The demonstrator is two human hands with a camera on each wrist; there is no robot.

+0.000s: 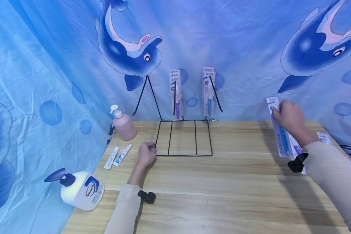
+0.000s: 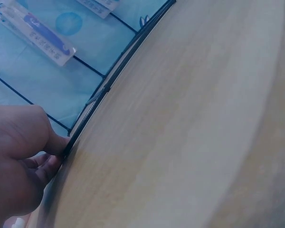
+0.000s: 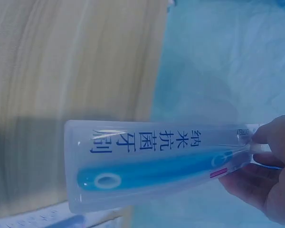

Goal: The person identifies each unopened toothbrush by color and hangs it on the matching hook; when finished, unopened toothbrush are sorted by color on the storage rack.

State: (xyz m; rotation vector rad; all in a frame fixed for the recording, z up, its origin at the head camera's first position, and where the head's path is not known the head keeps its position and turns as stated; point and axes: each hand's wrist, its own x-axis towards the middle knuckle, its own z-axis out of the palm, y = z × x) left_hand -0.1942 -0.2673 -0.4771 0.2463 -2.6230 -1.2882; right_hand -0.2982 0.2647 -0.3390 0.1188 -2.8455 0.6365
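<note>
A packaged toothbrush with a blue handle (image 3: pixel 152 168) hangs from my right hand (image 1: pixel 291 118), which pinches the pack near its top, above the right side of the table. At the table's left half, my left hand (image 1: pixel 147 154) grips the left side of the black wire rack (image 1: pixel 190 156) between thumb and fingers, as the left wrist view (image 2: pixel 26 159) shows. On the rack's middle hook hang several purple toothbrush packs (image 1: pixel 176 104). Blue toothbrush packs (image 1: pixel 209 100) hang on the right hook, and the left hook (image 1: pixel 140 97) carries nothing.
More toothbrush packs (image 1: pixel 324 138) lie at the table's right edge, partly behind the right arm. Left of the rack stand a pink pump bottle (image 1: pixel 124 126) and a white pump bottle (image 1: pixel 86 191). Two toothpaste tubes (image 1: pixel 123 155) lie between them. A blue dolphin curtain (image 1: pixel 237 39) hangs behind.
</note>
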